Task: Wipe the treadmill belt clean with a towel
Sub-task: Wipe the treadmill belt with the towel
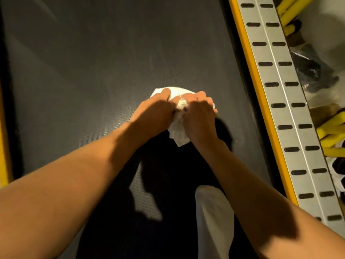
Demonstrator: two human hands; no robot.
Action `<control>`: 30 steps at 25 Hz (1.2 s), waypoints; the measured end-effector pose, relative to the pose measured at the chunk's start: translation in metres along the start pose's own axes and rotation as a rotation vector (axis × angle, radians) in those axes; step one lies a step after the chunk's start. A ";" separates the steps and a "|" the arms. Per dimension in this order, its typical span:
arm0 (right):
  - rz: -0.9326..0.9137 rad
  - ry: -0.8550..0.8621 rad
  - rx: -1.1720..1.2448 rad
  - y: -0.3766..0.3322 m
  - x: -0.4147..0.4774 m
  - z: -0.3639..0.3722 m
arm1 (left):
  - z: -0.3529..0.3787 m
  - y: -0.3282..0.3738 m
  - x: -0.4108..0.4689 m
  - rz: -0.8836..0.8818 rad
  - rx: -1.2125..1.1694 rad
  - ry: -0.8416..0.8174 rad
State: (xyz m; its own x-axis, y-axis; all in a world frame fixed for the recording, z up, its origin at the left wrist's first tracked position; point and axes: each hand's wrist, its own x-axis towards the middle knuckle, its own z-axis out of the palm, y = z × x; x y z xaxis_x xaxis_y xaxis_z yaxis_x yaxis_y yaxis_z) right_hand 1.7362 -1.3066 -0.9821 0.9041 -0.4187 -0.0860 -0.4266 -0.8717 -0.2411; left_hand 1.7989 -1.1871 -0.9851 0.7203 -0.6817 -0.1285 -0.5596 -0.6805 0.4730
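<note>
Fingers (166, 92) of left hand (155, 111), right hand (199, 116) grip towel (178, 135) on treadmill belt (93, 62).

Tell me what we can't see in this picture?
Head view:
Towel: mostly covered by the left hand and right hand gripping it.
Treadmill belt near the bottom: hidden by arms and dark shadow.
Things beyond the side rail: blurred, cut by the right edge.
White cloth below: cut by the bottom edge.
</note>
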 end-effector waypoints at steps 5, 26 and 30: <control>-0.255 -0.094 0.038 -0.001 -0.033 0.004 | -0.005 -0.036 -0.046 0.066 0.150 -0.060; -0.568 -0.222 -0.114 -0.104 -0.029 0.017 | -0.048 -0.084 -0.101 -0.178 0.107 -0.171; -0.564 -0.162 -0.045 -0.102 -0.051 0.037 | -0.035 -0.080 -0.137 -0.276 0.056 -0.070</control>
State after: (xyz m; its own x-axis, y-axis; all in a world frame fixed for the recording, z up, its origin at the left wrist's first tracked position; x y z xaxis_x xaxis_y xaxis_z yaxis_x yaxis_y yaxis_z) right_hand 1.7346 -1.1867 -0.9893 0.9827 0.1535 -0.1036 0.1234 -0.9599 -0.2517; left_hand 1.7593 -1.0302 -0.9750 0.8197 -0.4840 -0.3063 -0.3696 -0.8554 0.3628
